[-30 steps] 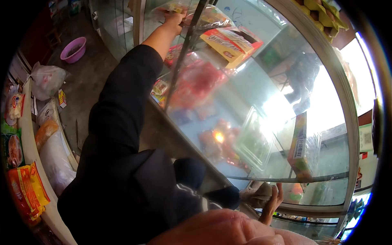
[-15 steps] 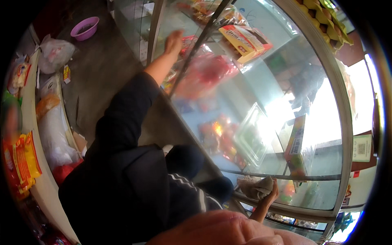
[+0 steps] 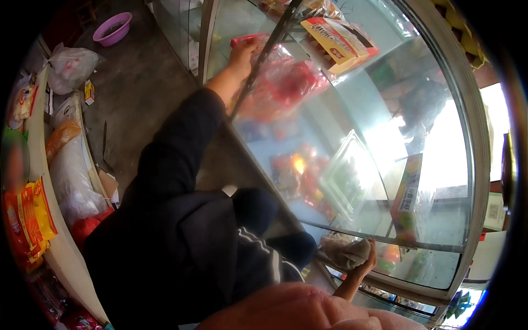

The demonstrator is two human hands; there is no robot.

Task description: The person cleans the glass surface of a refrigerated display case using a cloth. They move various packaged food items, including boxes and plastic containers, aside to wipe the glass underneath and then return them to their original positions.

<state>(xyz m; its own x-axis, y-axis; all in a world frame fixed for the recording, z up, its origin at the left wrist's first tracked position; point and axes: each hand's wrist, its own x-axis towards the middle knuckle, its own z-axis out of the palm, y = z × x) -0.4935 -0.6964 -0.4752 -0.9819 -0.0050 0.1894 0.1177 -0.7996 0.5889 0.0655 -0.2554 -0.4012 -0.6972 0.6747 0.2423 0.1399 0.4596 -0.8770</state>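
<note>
The fingers of the right hand (image 3: 365, 263) are curling around a bunched grey cloth (image 3: 347, 252), gripping it at its right end. The cloth is lying at the near edge of the glass display case (image 3: 410, 286), its long axis running roughly along that edge and its loose end pointing left; whether it is touching the pane cannot be told. The fingers of the left hand (image 3: 242, 60) are bending toward a red packet (image 3: 245, 40) at the left end of the case, and are meeting or overlapping its near side; whether they are pinching it cannot be told. The packet's long side is running left to right, crosswise to the dark door edge (image 3: 269, 53).

That door edge is standing just right of the left hand, in the way between it and the rest of the case. Just past it a crumpled red plastic bag (image 3: 294, 82) is lying behind the glass. Farther right, a yellow-and-red carton (image 3: 335, 47) is resting toward the far edge. A clear plastic tray (image 3: 345, 179) is lying nearer the near edge, and a tall carton (image 3: 408, 190) is standing by the lower right corner.

Outside the case, a pink basin (image 3: 113, 37) is sitting on the floor (image 3: 146, 82). By the cream shelf (image 3: 69, 264) at far left, a white plastic bag (image 3: 71, 69) is bulging near its far end, and a yellow-and-red packet (image 3: 30, 217) is lying alongside.
</note>
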